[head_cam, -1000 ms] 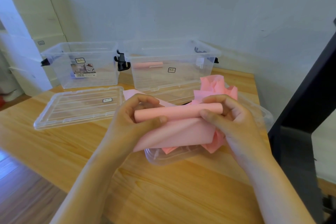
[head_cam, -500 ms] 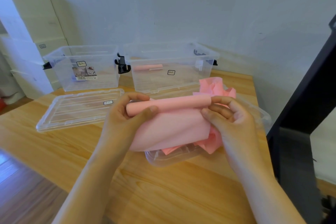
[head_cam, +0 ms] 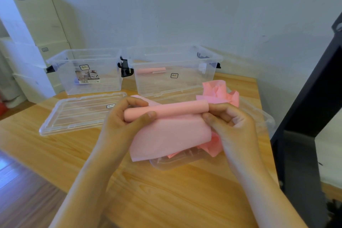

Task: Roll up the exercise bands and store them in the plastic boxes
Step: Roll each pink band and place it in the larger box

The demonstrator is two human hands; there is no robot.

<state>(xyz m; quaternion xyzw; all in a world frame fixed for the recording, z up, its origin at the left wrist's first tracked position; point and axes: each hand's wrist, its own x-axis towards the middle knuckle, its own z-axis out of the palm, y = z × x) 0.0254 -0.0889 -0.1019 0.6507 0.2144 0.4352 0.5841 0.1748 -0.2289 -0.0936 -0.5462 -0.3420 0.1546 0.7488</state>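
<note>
A pink exercise band is partly rolled into a tube, with its loose tail hanging below. My left hand grips the tube's left end and my right hand holds its right end, above a clear lid where more crumpled pink bands lie. Two clear plastic boxes stand at the back: the left box and the right box, which holds one rolled pink band.
A second clear lid lies flat on the wooden table, left of my hands. White cartons are stacked at the far left. A dark frame stands at the table's right edge.
The tube has risen slightly and grown thicker as both hands turn it. Less of the loose tail hangs below.
</note>
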